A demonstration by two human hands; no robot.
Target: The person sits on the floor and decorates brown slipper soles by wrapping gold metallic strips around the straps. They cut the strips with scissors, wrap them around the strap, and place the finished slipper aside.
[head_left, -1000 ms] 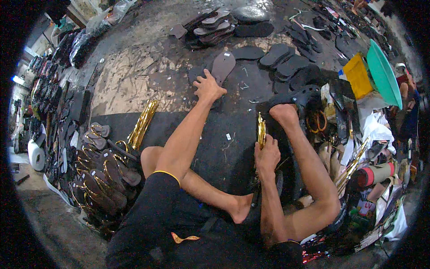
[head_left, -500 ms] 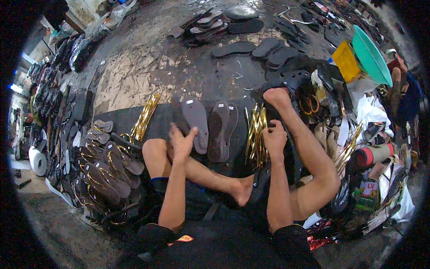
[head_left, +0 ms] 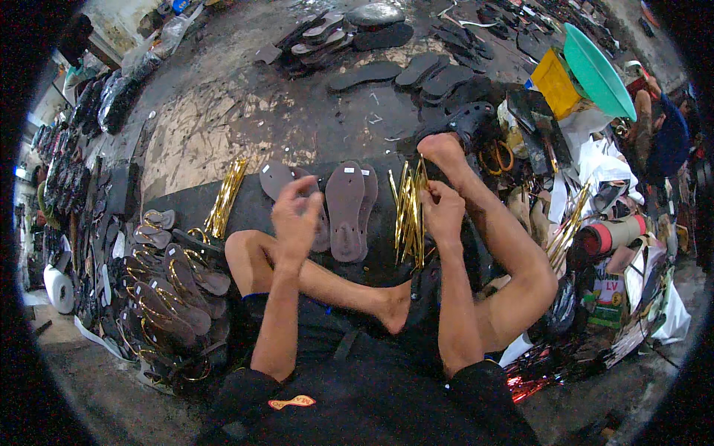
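My left hand (head_left: 295, 221) is raised over a dark brown sandal sole (head_left: 276, 181), covering part of it. Its fingers are apart and slightly blurred; nothing shows in them. Beside it, two more brown soles with small white labels overlap, the front sole (head_left: 346, 199) lying partly on the rear sole (head_left: 367, 209). My right hand (head_left: 445, 212) has thumb and fingertips pinched together on a thin gold strap (head_left: 422, 175) at the edge of a bundle of shiny gold straps (head_left: 407, 219). The soles and the bundle lie on a dark mat (head_left: 256, 212) between my legs.
A second gold strap bundle (head_left: 227, 197) lies to the left, above a heap of sandals (head_left: 175, 286) with gold straps. Black soles (head_left: 364, 76) lie farther off. On the right are scissors (head_left: 497, 156), a green basin (head_left: 595, 70), a yellow container (head_left: 556, 83) and scraps.
The left sole's far end has swung left. My left hand has moved up over it. My right hand has shifted slightly away from me along the gold straps. The whole view has shifted.
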